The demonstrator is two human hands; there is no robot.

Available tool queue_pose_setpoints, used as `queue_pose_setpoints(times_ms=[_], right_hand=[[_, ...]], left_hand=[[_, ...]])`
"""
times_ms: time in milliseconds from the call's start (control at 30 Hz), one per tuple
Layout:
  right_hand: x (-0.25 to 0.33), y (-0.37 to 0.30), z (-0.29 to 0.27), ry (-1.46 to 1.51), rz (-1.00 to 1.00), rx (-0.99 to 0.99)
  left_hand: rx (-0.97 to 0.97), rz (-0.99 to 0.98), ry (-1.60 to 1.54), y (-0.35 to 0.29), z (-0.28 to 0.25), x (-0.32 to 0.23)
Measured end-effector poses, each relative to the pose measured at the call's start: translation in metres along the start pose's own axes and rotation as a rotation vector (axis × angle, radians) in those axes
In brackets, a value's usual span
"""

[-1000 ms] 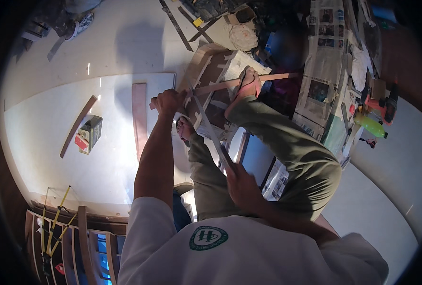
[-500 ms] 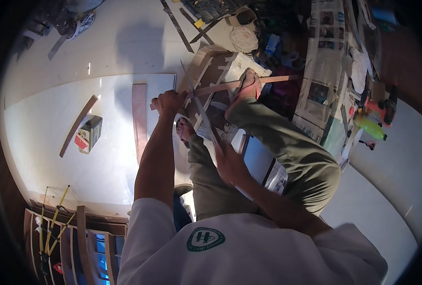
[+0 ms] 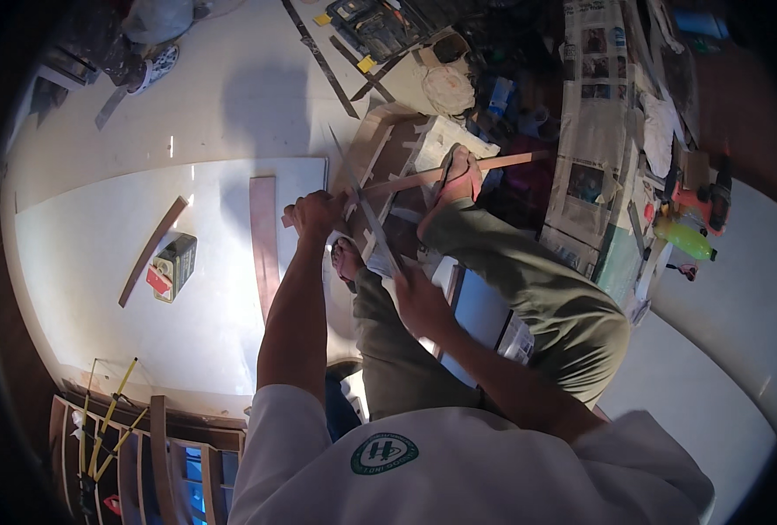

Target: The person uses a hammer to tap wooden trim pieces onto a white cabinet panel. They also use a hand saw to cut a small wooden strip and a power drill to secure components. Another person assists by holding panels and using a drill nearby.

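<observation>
Left hand (image 3: 316, 213) clasps wooden strip (image 3: 404, 183), seemingly near one end.

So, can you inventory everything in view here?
strip: 1, reddish, centre
saw: 1, grey, across strip
box: 1, brown, beneath strip
loose board: 1, pinkish, left
slat: 1, brown, left
tin: 1, dark, beside slat
bench: 1, newspaper-covered, right
bottle: 1, yellow-green, right
drill: 1, red-black, right
case: 1, black, top
slatted frame: 1, brown, lower left
trousers: 1, olive, centre
shirt: 1, white, bottom
feet: 2, at box
left hand: 1, gripping strip
right hand: 1, gripping saw
</observation>
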State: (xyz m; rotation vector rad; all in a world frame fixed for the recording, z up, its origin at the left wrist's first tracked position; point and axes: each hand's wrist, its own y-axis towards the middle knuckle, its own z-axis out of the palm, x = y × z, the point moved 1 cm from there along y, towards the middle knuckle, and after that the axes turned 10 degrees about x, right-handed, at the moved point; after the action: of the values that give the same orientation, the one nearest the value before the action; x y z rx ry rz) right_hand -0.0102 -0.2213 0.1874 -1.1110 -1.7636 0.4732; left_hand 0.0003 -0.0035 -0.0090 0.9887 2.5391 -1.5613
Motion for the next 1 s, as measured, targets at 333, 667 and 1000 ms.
queue_pose_setpoints(times_ms=[333, 667, 1000], right_hand=[[0.035, -0.112, -0.027, 0.267, 0.223, 0.068], [0.004, 0.068, 0.006, 0.152, 0.140, -0.011], [-0.006, 0.073, 0.015, 0.179, -0.001, -0.083]], left_hand=[[-0.023, 0.012, 0.007, 0.002, 0.005, 0.008], [0.004, 0.027, 0.022, 0.008, 0.013, 0.009], [-0.021, 0.040, 0.015, 0.000, 0.000, -0.004]])
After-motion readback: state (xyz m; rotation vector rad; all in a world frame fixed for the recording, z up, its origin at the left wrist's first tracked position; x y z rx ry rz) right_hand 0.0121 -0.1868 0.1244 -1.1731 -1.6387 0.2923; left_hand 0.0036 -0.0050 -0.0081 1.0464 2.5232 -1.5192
